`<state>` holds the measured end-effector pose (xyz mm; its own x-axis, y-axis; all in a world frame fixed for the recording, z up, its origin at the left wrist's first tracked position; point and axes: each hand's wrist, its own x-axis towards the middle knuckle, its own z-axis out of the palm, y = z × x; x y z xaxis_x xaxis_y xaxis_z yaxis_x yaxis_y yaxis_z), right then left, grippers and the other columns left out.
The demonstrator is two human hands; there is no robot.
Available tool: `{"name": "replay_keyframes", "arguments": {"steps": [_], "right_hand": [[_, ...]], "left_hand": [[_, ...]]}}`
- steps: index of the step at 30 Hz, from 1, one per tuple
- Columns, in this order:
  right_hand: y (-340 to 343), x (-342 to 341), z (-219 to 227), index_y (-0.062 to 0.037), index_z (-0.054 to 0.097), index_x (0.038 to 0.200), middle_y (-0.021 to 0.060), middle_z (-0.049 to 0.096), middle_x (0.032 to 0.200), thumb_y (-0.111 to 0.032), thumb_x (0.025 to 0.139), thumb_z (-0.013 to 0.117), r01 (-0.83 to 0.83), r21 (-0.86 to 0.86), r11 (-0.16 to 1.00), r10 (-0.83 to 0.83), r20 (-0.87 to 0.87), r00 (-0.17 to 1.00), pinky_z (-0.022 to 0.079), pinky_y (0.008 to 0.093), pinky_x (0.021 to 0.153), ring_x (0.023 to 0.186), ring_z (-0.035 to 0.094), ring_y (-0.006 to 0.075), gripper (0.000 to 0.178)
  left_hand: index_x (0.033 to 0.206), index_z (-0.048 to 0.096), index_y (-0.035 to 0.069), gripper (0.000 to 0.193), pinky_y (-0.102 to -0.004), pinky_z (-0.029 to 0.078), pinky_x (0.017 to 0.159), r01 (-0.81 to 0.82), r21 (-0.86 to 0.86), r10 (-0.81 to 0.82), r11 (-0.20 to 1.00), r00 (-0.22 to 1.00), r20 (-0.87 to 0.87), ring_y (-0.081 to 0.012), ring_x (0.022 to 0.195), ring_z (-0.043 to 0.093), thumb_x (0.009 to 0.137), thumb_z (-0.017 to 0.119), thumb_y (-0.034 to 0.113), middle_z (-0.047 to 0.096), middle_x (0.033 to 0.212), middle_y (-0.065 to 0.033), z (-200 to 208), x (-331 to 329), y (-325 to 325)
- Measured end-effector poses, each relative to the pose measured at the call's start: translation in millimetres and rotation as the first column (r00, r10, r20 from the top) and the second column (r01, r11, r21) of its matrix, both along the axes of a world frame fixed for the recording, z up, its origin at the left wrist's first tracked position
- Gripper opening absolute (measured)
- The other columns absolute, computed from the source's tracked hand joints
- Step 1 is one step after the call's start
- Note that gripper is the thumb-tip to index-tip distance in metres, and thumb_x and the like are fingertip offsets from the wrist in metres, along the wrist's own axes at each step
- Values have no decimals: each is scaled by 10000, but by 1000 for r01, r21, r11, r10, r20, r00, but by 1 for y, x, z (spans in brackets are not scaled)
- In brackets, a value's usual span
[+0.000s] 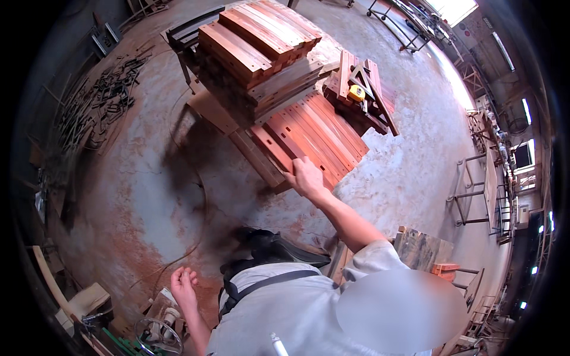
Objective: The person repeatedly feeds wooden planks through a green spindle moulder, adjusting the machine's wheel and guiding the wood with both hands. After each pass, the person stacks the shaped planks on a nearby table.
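Observation:
My right hand (307, 178) is closed round the near end of a reddish wooden board (281, 139). That board appears tilted up on its edge, showing a darker side. Beside it lies a row of similar reddish planks (326, 133), some with slots and small holes. Down at my left side hangs my left hand (184, 286), fingers loosely bent and a little apart, with nothing visible in it. Behind the row rises a tall stack of reddish boards (261, 35), resting on paler timber (285, 86).
A yellow tape measure (356, 92) and a triangular square (367, 83) lie on another board pile at the right. Dark metal pieces (110, 98) heap on the floor at far left. A handwheel (157, 336) stands by my left arm; stained blocks (421, 246) are at my right.

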<state>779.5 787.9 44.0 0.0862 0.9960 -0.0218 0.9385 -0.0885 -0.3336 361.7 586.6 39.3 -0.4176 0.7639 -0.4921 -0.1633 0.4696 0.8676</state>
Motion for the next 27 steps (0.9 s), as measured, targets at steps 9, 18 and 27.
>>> {"name": "replay_keyframes", "arguments": {"steps": [9, 18, 27], "right_hand": [[17, 19, -36, -28, 494, 916, 165, 512, 932, -303, 725, 698, 47, 15, 999, -49, 147, 988, 470, 439, 711, 905, 537, 340, 392], [44, 4, -13, -46, 545, 920, 169, 518, 964, -302, 724, 705, -39, -92, 995, 56, 183, 982, 466, 425, 746, 924, 541, 330, 360], [51, -10, 2, -41, 513, 988, 190, 508, 994, -317, 745, 686, -30, -229, 973, 75, 189, 979, 466, 440, 768, 960, 537, 350, 406]], "left_hand": [[1157, 501, 38, 266, -241, 492, 641, -186, -157, 178, 970, 982, -62, -146, 802, 603, 915, 518, 146, 602, 994, -90, -21, -23, -51], [1138, 498, 82, 254, -242, 462, 615, -561, -392, 567, 729, 816, -112, -144, 759, 567, 916, 516, 203, 579, 946, -43, -49, 15, -178], [1000, 485, 66, 161, -245, 450, 593, -113, -305, 183, 945, 961, 209, -125, 712, 518, 919, 492, 205, 535, 796, -21, -132, 40, -307]]}}
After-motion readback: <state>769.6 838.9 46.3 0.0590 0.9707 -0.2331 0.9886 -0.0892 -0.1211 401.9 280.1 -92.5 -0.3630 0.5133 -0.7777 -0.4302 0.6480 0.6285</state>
